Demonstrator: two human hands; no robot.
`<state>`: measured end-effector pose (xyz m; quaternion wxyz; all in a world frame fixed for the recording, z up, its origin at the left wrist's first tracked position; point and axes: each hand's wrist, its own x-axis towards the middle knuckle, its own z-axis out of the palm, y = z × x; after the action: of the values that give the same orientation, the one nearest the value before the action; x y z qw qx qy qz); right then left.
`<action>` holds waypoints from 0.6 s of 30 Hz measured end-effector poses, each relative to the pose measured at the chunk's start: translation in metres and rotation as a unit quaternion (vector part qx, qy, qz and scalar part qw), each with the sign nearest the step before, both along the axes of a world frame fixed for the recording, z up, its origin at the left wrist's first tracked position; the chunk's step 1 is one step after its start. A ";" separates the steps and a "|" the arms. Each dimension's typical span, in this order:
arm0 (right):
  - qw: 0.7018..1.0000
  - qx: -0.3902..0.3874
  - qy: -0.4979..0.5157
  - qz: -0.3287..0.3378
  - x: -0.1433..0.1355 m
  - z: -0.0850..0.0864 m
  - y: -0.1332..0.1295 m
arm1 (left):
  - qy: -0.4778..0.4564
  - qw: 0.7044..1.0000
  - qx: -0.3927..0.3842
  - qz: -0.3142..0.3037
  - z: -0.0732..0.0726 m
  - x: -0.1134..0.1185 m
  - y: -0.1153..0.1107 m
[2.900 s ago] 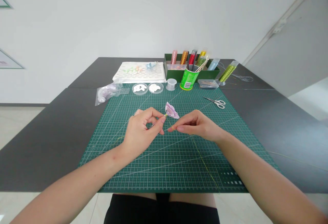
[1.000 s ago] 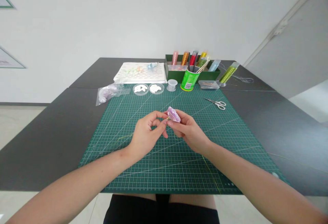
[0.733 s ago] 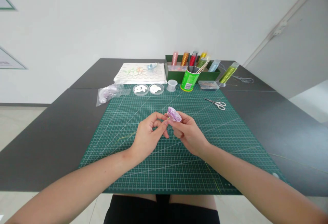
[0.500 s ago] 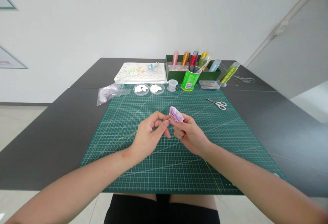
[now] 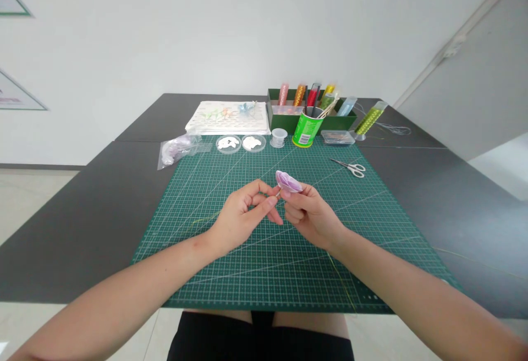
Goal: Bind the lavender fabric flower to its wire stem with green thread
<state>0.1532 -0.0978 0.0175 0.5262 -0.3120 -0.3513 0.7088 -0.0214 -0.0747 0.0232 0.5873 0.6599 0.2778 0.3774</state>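
Note:
A pale purple artificial flower [image 5: 289, 182] with layered petals is held tilted above the green cutting mat [image 5: 264, 273]. The fingers of my left hand [image 5: 251, 207] are closed in a pinch on its thin stem [image 5: 278, 192], just under the bloom. My right hand [image 5: 311, 209] is closed around the flower's base and lower petals, thumb on the near side. Thin yellow-green thread [image 5: 341, 279] trails over the mat below my right wrist, and another bit of thread [image 5: 204, 220] lies left of my left hand.
Scissors [image 5: 350, 167] lie on the right of the mat. Along its back edge stand two dishes of white pieces [image 5: 228, 144], a clear spool [image 5: 278, 137], a green can [image 5: 307, 130] holding sticks and a flat clear box [image 5: 338, 137]. A dark green box [image 5: 282, 122] holds coloured thread spools.
Both hands have shifted slightly to the right with the flower. The bloom has turned, so its side shows more and its face less.

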 end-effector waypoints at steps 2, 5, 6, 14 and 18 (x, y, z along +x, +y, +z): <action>1.000 0.007 -0.007 -0.004 0.001 0.000 0.000 | -0.024 0.999 -0.036 -0.020 -0.001 -0.001 0.000; 1.000 0.007 -0.014 -0.007 0.002 -0.001 0.001 | -0.053 0.995 -0.081 -0.023 -0.001 -0.001 0.000; 1.000 0.004 -0.015 -0.007 0.001 -0.001 0.001 | -0.054 0.994 -0.093 -0.015 -0.001 0.000 0.000; 0.999 0.003 -0.040 -0.005 -0.002 0.000 0.000 | -0.041 0.992 -0.116 0.030 0.003 0.000 0.001; 0.992 0.045 -0.105 -0.050 -0.001 0.000 -0.001 | -0.040 0.993 -0.099 0.058 0.007 -0.001 0.002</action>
<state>0.1521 -0.0987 0.0177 0.5352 -0.3775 -0.4202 0.6280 -0.0222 -0.0724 0.0301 0.6371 0.5659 0.3280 0.4078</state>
